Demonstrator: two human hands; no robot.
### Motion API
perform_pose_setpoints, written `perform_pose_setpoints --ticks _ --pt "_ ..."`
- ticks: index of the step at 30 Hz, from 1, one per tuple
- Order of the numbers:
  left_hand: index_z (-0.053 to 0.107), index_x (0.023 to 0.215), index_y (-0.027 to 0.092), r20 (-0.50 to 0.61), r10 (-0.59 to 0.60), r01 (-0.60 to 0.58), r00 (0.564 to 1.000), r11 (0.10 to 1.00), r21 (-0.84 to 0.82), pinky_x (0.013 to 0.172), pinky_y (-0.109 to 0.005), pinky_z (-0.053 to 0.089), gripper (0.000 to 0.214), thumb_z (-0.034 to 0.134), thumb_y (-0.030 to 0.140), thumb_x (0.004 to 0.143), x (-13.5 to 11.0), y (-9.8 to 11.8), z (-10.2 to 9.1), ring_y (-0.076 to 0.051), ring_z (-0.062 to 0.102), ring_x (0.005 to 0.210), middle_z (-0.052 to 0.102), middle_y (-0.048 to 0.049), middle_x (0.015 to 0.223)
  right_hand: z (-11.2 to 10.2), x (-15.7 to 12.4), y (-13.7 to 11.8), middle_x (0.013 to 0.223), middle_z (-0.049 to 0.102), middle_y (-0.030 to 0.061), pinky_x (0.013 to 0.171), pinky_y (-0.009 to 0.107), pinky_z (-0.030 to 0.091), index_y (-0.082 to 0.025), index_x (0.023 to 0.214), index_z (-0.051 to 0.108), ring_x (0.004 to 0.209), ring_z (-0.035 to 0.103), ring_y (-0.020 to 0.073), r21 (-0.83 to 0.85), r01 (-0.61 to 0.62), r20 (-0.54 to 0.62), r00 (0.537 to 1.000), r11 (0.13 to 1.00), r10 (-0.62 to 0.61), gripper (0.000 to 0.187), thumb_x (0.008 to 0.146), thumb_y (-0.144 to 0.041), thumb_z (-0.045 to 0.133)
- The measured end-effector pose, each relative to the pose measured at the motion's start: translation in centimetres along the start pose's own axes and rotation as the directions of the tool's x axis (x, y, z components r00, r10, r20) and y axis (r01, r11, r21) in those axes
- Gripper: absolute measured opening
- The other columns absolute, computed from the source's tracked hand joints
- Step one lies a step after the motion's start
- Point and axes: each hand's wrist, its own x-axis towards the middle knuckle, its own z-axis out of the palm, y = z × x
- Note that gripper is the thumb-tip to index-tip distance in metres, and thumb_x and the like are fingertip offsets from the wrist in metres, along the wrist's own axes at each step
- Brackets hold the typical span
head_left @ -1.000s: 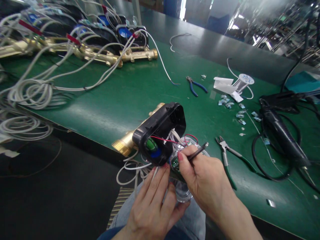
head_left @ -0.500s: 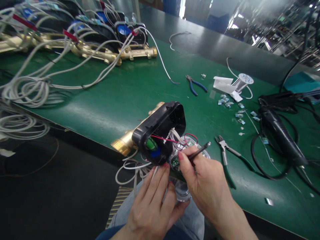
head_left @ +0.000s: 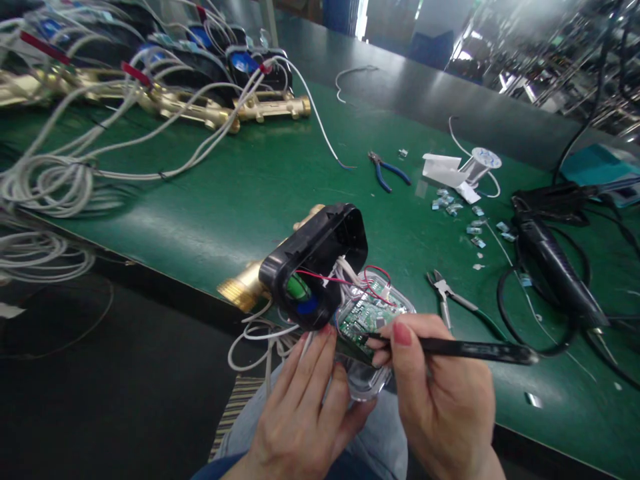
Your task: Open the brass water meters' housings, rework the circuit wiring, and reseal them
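Note:
A black meter housing [head_left: 320, 253] on a brass body [head_left: 243, 288] lies at the green table's near edge, red and white wires running out of it. Beside it sits a clear cover holding a green circuit board [head_left: 369, 313]. My left hand [head_left: 305, 413] supports the housing and clear cover from below, fingers curled against them. My right hand [head_left: 440, 400] pinches black tweezers [head_left: 470, 348], held nearly level, their tips at the board's near edge.
Green-handled cutters [head_left: 450, 300] lie right of the board, blue-handled pliers [head_left: 387, 170] farther back. A wire spool [head_left: 480, 163], small metal clips [head_left: 453, 207], and a black power tool with cable [head_left: 550, 267] lie to the right. Several brass meters with white cables [head_left: 150, 100] fill the far left.
My right hand turned and dropped toward me, swinging the tweezers from pointing up-right to lying level. The circuit board now shows uncovered. The left hand hardly moved.

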Motion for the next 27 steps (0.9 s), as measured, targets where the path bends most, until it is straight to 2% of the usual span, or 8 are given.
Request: perform_pose_setpoints --ticks 3,10,27 --pt "0.064 0.086 0.006 0.001 0.0 0.0 1.0 1.0 -0.023 0.093 -0.044 0.052 0.028 0.06 0.033 0.087 -0.1 0.1 0.1 -0.03 0.063 0.109 0.067 -0.0243 0.107 -0.4 -0.3 0.4 0.072 0.063 -0.0049 0.055 0.013 0.047 -0.021 0.088 0.056 0.061 0.063 0.005 -0.007 -0.023 0.004 1.0 1.0 0.023 0.015 0.094 -0.018 0.042" --pt "0.063 0.086 0.005 -0.001 0.005 -0.005 1.0 1.0 -0.025 0.09 -0.046 0.053 0.027 0.06 0.031 0.087 -0.1 -0.1 -0.1 -0.032 0.063 0.108 0.067 -0.0256 0.106 0.6 -0.1 0.5 0.067 0.061 -0.0061 0.053 0.015 0.045 -0.021 0.086 0.053 0.056 0.06 0.005 0.013 -0.01 0.055 0.998 1.0 0.009 0.015 0.094 -0.018 0.042" --pt "0.062 0.087 0.004 -0.001 0.005 -0.005 1.0 0.999 -0.04 0.092 -0.047 0.052 0.026 0.06 0.03 0.087 0.1 -0.1 0.0 -0.032 0.061 0.111 0.067 -0.0265 0.106 0.8 0.4 0.2 0.062 0.06 -0.0064 0.051 0.016 0.043 -0.02 0.081 0.052 0.052 0.06 0.0055 -0.086 0.015 0.111 0.994 0.996 -0.005 0.022 0.097 -0.021 0.037"
